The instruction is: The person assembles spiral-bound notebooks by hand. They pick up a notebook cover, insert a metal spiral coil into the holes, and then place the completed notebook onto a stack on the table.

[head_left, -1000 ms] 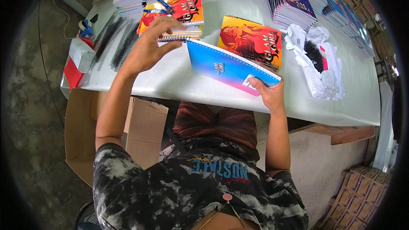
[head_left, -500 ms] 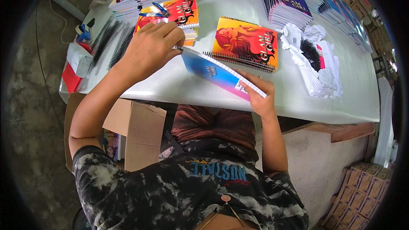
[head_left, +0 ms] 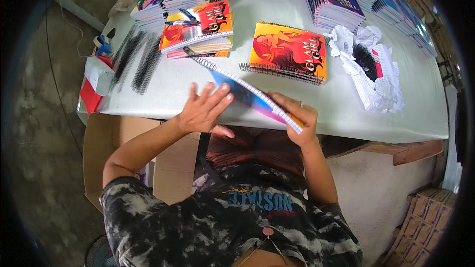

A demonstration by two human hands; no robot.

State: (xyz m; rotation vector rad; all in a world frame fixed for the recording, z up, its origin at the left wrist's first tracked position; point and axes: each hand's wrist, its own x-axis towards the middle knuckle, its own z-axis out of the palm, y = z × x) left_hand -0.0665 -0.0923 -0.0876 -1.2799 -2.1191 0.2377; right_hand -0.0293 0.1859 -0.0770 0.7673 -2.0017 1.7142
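A blue and pink notebook (head_left: 249,98), tilted with its punched white edge upward, is gripped at its right end by my right hand (head_left: 301,118), fingers and thumb closed round it. From the left end of that edge a dark spiral coil (head_left: 202,61) sticks out toward the far left. My left hand (head_left: 204,109) is open, its fingers spread beside the notebook's left end; whether a fingertip touches the cover I cannot tell. Beyond lie a red and orange notebook pile (head_left: 198,27) with blue-handled pliers (head_left: 184,18) on top, and another red and orange spiral notebook pile (head_left: 287,49).
Loose black coils (head_left: 145,62) lie at the table's left, near a white and red packet (head_left: 97,76). Crumpled white paper (head_left: 363,81) holds a dark tangle on the right. Notebook stacks (head_left: 336,7) line the far side. An open cardboard box (head_left: 173,173) stands below the table's front edge.
My left hand has come off the notebook's upper left corner and moved down toward me, its fingers opening. The coil stretching out of the corner now shows. My right hand keeps its grip.
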